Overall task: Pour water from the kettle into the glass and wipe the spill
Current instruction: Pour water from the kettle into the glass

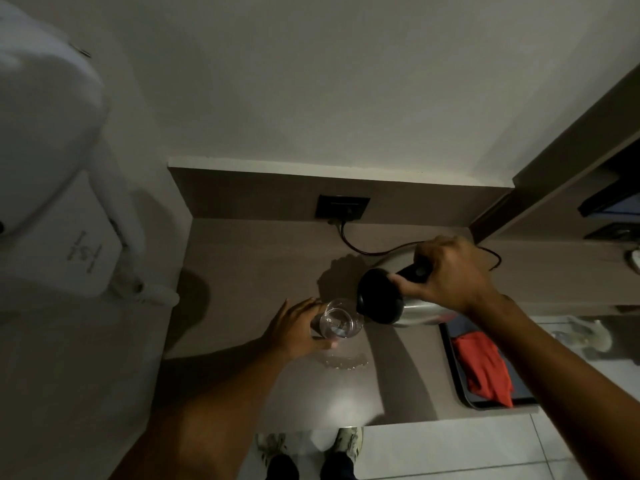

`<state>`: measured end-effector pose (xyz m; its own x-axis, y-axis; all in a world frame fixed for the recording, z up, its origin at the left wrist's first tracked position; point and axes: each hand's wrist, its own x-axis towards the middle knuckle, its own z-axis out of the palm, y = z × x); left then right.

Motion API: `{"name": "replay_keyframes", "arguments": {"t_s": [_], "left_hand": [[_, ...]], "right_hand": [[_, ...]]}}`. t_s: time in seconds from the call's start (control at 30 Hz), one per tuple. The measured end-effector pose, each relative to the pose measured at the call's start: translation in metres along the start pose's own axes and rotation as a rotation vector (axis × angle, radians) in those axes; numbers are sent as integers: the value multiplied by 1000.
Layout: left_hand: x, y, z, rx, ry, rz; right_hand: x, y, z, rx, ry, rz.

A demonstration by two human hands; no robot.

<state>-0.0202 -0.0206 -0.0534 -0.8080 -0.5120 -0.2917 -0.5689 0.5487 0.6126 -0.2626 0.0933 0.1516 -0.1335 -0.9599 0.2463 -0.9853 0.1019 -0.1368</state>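
Observation:
A clear glass (338, 319) stands on the brown counter (242, 271), and my left hand (294, 329) wraps around its left side. My right hand (446, 271) grips the black handle of a steel kettle (388, 299) with a black lid. The kettle is tilted to the left, its spout end right over the glass rim. A small puddle of water (344, 362) lies on the counter just in front of the glass. A red cloth (483, 367) rests on a dark tray (453, 375) at the right.
A black wall socket (342, 207) sits on the back panel, with a black cord (374, 249) trailing across the counter behind the kettle. A white appliance (52, 150) hangs at the left. My shoes (348, 441) show on the tiled floor below the counter edge.

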Motion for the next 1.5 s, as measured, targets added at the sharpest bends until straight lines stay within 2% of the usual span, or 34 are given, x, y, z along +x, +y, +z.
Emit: {"name": "replay_keyframes", "arguments": {"t_s": [0.27, 0.43, 0.93, 1.33, 1.5], "left_hand": [[3, -8, 4, -6, 4, 11], [4, -12, 5, -19, -23, 16], [2, -9, 5, 3, -45, 6], [-2, -6, 1, -14, -95, -90], [-3, -4, 0, -26, -97, -114]], "right_hand": [[1, -16, 10, -189, 89, -119], [0, -21, 13, -205, 22, -142], [1, -40, 10, -271, 31, -208], [6, -63, 10, -326, 16, -238], [6, -62, 8, -323, -97, -189]]}}
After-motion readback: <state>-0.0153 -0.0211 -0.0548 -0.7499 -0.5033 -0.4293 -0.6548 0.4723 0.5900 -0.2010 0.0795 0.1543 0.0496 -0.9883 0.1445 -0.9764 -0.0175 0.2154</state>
